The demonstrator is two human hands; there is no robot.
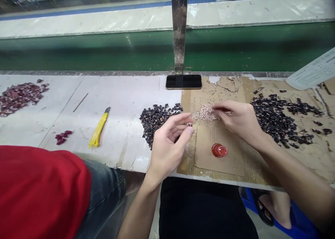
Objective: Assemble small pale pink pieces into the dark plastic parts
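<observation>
My left hand (170,146) is over the right edge of a pile of small black pieces (153,122). Its thumb and fingertips come together around a small dark piece (190,125), whose exact kind I cannot make out. My right hand (239,122) reaches in from the right, fingers pinched at a heap of tiny pinkish-white bits (208,112) on brown cardboard (220,165). Whatever lies between those fingertips is hidden. Nearer the front edge, a small, round, translucent red piece (219,150) rests on the cardboard.
More black pieces (274,118) are heaped at right, beside a white container (314,69). A phone (183,81) lies below a metal post (179,33). At left are a yellow utility knife (99,129), dark red pieces (62,137) and a reddish pile (21,97). A red-clothed person (42,190) sits close by.
</observation>
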